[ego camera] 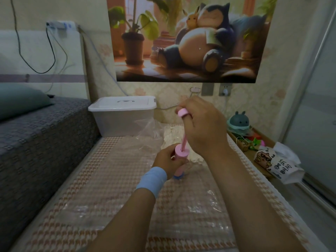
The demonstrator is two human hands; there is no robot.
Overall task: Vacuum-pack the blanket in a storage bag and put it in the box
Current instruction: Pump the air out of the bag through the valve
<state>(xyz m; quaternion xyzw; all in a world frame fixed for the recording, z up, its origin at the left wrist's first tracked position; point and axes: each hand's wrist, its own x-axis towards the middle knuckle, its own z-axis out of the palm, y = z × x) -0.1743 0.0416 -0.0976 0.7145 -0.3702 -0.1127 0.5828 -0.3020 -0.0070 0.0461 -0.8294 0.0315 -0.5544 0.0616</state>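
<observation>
A clear plastic storage bag lies flat on the houndstooth mat, with the cream blanket inside it at the far end. A pink hand pump stands upright on the bag's blue valve. My left hand grips the pump's barrel. My right hand holds the pink handle, with the plunger rod pulled up out of the barrel. The translucent lidded box sits at the far end of the mat, lid closed.
A grey bed with a green pillow borders the mat on the left. On the right are a low shelf with a plush toy, small toys and a tissue pack. A glass door stands at far right.
</observation>
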